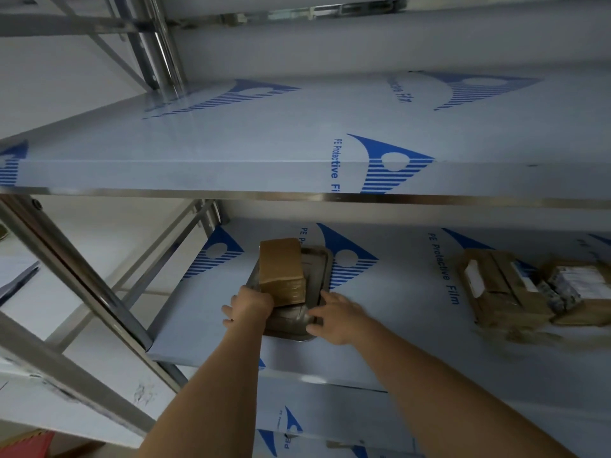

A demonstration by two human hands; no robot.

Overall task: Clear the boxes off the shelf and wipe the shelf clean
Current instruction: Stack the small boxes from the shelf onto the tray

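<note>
1. Risk, tray slip: the brown box sits on a metal tray on the lower shelf; the box overhangs the tray's left rim, so any pull on the tray alone could tip it off
2. Risk, one-sided grip: the left hand curls round the box's near end, at 6 o'clock of the box; a lift from that end alone may let the far end sag or twist
3. Right hand: fingers spread wide, resting at the tray's near right edge, at 4 o'clock of the box; holds nothing. Whether it steadies the tray cannot be told
4. Risk, slick film: the shelf bears blue-printed protective film; tray likely slides freely
5. Other boxes: a cluster of taped parcels at 3 o'clock, well apart from the tray, not yet cleared
6. Obstruction: upper shelf overhangs at 12 o'clock, limiting lift height; steel frame posts stand at 9 o'clock
</note>
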